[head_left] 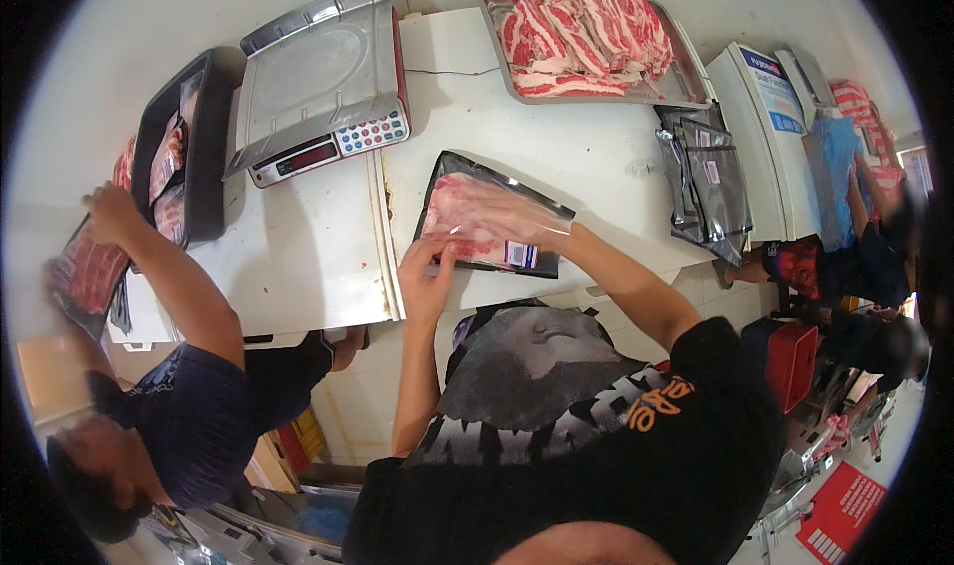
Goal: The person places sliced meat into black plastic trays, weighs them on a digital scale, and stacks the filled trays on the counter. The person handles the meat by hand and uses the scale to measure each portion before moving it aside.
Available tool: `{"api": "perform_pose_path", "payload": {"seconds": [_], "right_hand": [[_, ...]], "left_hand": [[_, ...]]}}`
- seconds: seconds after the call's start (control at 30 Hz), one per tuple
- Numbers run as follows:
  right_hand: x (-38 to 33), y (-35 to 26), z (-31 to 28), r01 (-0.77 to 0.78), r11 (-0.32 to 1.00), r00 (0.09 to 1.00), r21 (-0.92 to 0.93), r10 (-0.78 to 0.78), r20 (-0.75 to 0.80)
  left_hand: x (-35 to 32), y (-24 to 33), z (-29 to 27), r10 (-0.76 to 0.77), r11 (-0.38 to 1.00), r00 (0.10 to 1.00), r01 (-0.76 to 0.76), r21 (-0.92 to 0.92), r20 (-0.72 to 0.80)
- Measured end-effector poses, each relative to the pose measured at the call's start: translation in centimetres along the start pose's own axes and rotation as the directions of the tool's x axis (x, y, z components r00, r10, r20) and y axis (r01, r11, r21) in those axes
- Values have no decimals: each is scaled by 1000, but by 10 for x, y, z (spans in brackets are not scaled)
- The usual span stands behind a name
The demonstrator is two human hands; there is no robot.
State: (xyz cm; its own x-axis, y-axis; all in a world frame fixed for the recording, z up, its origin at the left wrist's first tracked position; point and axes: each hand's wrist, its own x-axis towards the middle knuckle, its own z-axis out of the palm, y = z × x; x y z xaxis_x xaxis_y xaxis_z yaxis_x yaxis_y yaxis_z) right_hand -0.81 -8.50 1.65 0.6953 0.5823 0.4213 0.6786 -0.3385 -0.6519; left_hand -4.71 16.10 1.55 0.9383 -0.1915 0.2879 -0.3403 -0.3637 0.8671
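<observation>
In front of me on the white table lies a clear-fronted, black-backed plastic pouch (483,173) with sliced pale pink and red meat (447,192) in it. A small label (520,255) is stuck near its right end. My right hand (517,219) reaches in through the pouch's right end, seemingly inside under the film, fingers stretched flat over the meat. At the near left edge, my left hand (429,275) pinches the pouch between thumb and fingers. Its fingertips partly hide that edge.
A scale (318,78) stands at the far left, beside a black tray (207,148) of packed meat. A metal tray (686,78) of meat strips is at the back, with flat pouches (708,172) to its right. A co-worker (189,406) at left handles a meat pack (91,272).
</observation>
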Motion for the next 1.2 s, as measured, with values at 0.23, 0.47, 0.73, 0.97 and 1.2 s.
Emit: {"api": "perform_pose_path", "payload": {"seconds": [0.23, 0.47, 0.73, 0.97, 1.2], "right_hand": [[-118, -55, -37, -293, 951, 956, -102, 288, -63], [-129, -33, -28, -98, 936, 988, -337, 133, 83], [-145, -21, -82, -151, 987, 985, -52, 154, 71], [-134, 131, -276, -619, 784, 499, -56, 337, -798], [-196, 280, -404, -897, 389, 379, -212, 426, -821]], "left_hand": [[20, -6, 5, 97, 960, 983, -51, 274, -158], [37, -21, 23, 47, 916, 997, -15, 400, -68], [10, 4, 27, -86, 941, 950, 176, 288, -300], [-130, 10, -4, -271, 896, 714, 432, 101, -646], [-201, 4, 1, -366, 844, 537, 536, -26, -760]]}}
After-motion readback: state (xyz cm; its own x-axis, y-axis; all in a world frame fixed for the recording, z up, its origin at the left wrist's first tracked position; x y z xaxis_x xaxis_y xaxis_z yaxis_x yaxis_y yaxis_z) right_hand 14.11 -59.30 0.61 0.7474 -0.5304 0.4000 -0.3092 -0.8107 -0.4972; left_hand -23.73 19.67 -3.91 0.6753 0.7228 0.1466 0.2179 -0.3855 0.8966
